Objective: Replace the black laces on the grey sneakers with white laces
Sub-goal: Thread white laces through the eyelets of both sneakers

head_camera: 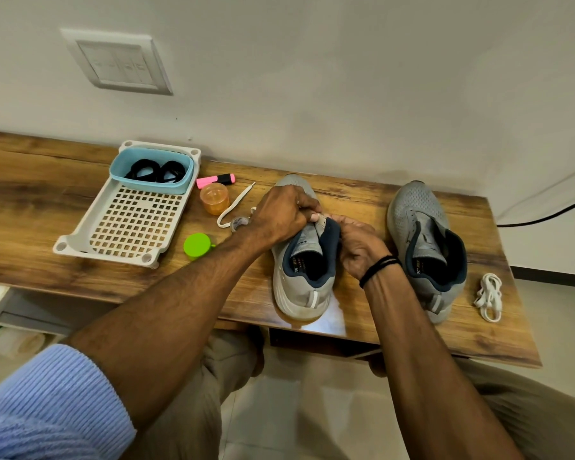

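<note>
Grey sneakers [412,210] upright, toes away — white lace bundle [488,297] just right.

L hand [281,215], R hand [359,249]: curled, close.
</note>
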`<state>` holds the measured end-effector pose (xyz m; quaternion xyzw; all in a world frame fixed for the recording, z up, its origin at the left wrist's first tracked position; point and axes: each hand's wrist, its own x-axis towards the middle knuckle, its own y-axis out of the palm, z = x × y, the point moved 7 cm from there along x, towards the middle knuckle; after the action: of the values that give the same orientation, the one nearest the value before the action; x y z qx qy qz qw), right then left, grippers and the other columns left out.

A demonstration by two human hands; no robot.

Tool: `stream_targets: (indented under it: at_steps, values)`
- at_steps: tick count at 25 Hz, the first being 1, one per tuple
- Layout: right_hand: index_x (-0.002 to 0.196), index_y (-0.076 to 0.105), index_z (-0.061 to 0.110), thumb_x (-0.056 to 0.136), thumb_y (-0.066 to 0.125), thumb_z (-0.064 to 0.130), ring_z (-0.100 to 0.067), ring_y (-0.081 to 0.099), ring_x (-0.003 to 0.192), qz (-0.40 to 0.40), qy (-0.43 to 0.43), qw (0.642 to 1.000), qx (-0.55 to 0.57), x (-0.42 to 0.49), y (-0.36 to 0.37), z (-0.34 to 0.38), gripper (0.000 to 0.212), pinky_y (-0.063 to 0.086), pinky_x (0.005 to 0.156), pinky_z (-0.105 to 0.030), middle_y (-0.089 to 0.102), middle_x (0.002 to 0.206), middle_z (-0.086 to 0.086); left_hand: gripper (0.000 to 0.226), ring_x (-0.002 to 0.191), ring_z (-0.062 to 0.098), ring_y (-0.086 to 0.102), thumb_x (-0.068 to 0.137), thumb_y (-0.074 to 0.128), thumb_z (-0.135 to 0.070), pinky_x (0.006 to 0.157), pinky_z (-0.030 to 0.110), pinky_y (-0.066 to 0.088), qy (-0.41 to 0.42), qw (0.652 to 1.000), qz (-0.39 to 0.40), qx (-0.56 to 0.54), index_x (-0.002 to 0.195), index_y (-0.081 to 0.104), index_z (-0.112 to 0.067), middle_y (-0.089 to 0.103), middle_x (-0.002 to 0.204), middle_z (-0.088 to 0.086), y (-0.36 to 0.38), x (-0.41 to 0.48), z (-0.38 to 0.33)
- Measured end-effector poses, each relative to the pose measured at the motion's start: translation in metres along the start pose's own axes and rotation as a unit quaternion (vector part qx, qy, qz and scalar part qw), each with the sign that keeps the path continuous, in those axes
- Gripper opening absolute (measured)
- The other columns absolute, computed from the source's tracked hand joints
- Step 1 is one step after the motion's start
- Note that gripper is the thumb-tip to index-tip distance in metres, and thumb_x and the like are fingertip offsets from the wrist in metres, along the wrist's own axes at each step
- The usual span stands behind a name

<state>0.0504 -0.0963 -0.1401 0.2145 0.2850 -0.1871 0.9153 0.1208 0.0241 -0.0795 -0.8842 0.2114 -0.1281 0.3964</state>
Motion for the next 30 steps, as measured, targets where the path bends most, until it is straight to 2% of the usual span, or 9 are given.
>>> stream_targets:
  at_steps: [7,10,12,14,17,22,25,28,30]
  values:
    - [0.069,0.064,0.008,0.095,0.058,0.01,-0.02,0.059,0.065,-0.043,-0.075,0.987,-0.133,0.002,0.007,0.008,0.027,0.049,0.064,-0.032,0.064,0.065,-0.005,0.028,0.097,0.003,0.06,0.083,0.079,-0.019,0.085,0.013,0.041,-0.006,1.0,0.02,-0.016,0.111,0.077,-0.019,0.074,0.111,-0.002,0.0,-0.001,0.0]
    - [0.079,0.061,0.004,0.097,0.045,0.013,-0.023,0.057,0.071,-0.184,-0.164,0.944,-0.219,-0.006,-0.004,0.026,0.026,0.043,0.061,-0.03,0.058,0.077,-0.011,0.037,0.1,0.011,0.061,0.077,0.083,-0.026,0.089,0.025,0.049,-0.01,0.999,0.051,0.014,0.113,0.076,-0.024,0.071,0.113,-0.002,0.005,-0.002,0.0]
    - [0.096,0.055,0.0,0.101,0.037,0.011,-0.026,0.068,0.071,-0.254,-0.209,0.938,-0.11,-0.012,-0.017,0.04,0.022,0.057,0.061,-0.033,0.062,0.088,-0.017,0.04,0.104,0.015,0.062,0.076,0.085,-0.028,0.091,0.03,0.05,-0.027,0.997,0.062,0.022,0.114,0.076,-0.024,0.068,0.116,-0.003,0.005,-0.003,0.001]
    - [0.104,0.054,0.001,0.102,0.043,0.026,-0.027,0.073,0.07,-0.24,-0.203,0.949,-0.028,-0.011,-0.016,0.039,0.027,0.062,0.063,-0.043,0.067,0.093,-0.018,0.04,0.107,0.015,0.061,0.076,0.084,-0.028,0.092,0.029,0.05,-0.031,0.997,0.06,0.026,0.115,0.075,-0.024,0.068,0.119,-0.003,0.002,-0.004,0.001]
    - [0.083,0.069,0.008,0.075,0.061,0.071,-0.027,0.071,0.068,-0.155,-0.127,0.972,-0.12,-0.005,-0.006,0.019,0.064,0.06,0.067,-0.047,0.073,0.079,-0.011,0.038,0.11,0.015,0.061,0.078,0.081,-0.028,0.089,0.024,0.045,-0.028,0.997,0.059,0.031,0.115,0.075,-0.026,0.069,0.121,-0.003,-0.005,-0.006,-0.003]
    - [0.071,0.067,0.011,0.089,0.072,0.015,-0.018,0.06,0.067,-0.051,-0.114,0.986,-0.114,-0.007,-0.001,0.016,0.019,0.053,0.064,-0.032,0.068,0.071,-0.006,0.064,0.128,0.027,0.05,0.075,0.07,-0.041,0.104,0.044,0.045,-0.05,0.982,0.117,0.138,0.138,0.059,-0.032,0.057,0.141,0.004,-0.009,-0.009,-0.01]
    - [0.082,0.067,0.013,0.094,0.066,0.018,-0.011,0.061,0.06,-0.171,-0.214,0.958,-0.086,-0.021,-0.014,0.037,0.013,0.052,0.058,-0.024,0.066,0.069,-0.001,0.077,0.126,0.035,0.049,0.074,0.062,-0.038,0.102,0.046,0.047,-0.089,0.96,0.158,0.212,0.148,0.043,-0.028,0.045,0.147,0.013,-0.008,-0.017,0.003]
    - [0.092,0.063,0.009,0.097,0.061,0.024,-0.012,0.064,0.06,-0.326,-0.354,0.876,0.035,-0.05,-0.041,0.064,0.016,0.054,0.057,-0.022,0.067,0.071,-0.004,0.074,0.118,0.035,0.053,0.075,0.061,-0.037,0.098,0.043,0.047,-0.101,0.963,0.14,0.209,0.145,0.044,-0.021,0.049,0.138,0.016,-0.012,-0.021,0.009]
    - [0.081,0.064,0.014,0.091,0.064,0.044,-0.012,0.065,0.061,-0.291,-0.309,0.904,-0.044,-0.043,-0.035,0.067,0.032,0.055,0.062,-0.026,0.068,0.066,-0.001,0.086,0.119,0.037,0.052,0.07,0.059,-0.042,0.098,0.047,0.048,-0.129,0.966,0.131,0.18,0.148,0.034,-0.018,0.047,0.138,0.018,-0.013,-0.021,0.012]
